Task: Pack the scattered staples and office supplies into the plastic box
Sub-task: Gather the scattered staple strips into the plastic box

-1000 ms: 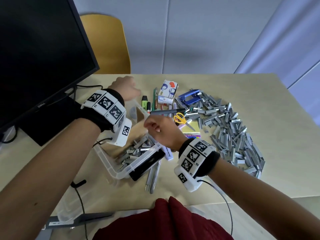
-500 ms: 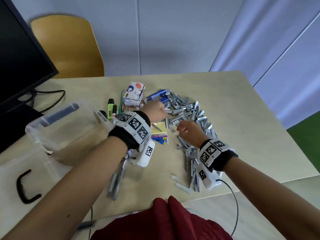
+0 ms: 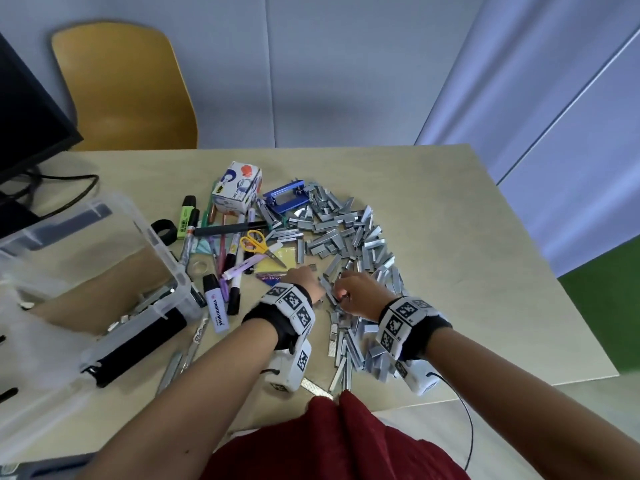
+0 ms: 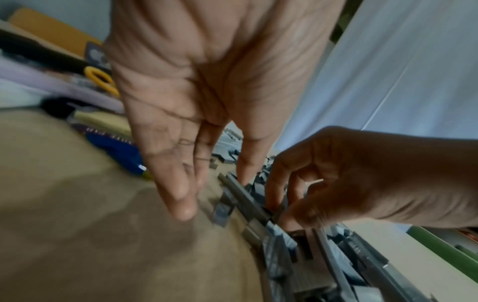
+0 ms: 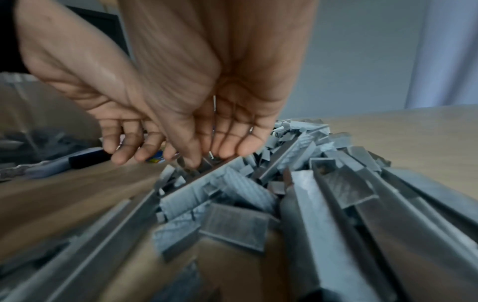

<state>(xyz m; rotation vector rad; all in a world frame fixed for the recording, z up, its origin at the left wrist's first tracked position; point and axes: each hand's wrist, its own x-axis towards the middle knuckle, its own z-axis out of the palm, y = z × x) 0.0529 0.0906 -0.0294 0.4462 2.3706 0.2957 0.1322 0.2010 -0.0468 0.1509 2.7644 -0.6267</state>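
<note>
We are back from plastic box [image 3: 162, 271], now at frame's left, over staples [image 3: 349, 237] in centre. Left hand [image 3: 308, 282] spread, fingers straight; right hand [image 3: 360, 292] curling onto strips. Next handful starting; most still scattered.

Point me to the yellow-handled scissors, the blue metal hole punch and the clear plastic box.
Yellow-handled scissors [image 3: 254, 241]: head view, on the handle loops.
Blue metal hole punch [image 3: 285, 199]: head view, on its top plate.
Clear plastic box [image 3: 157, 252]: head view, on the right-hand wall.

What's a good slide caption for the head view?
Both hands gather staple strips beside the plastic box.
</note>
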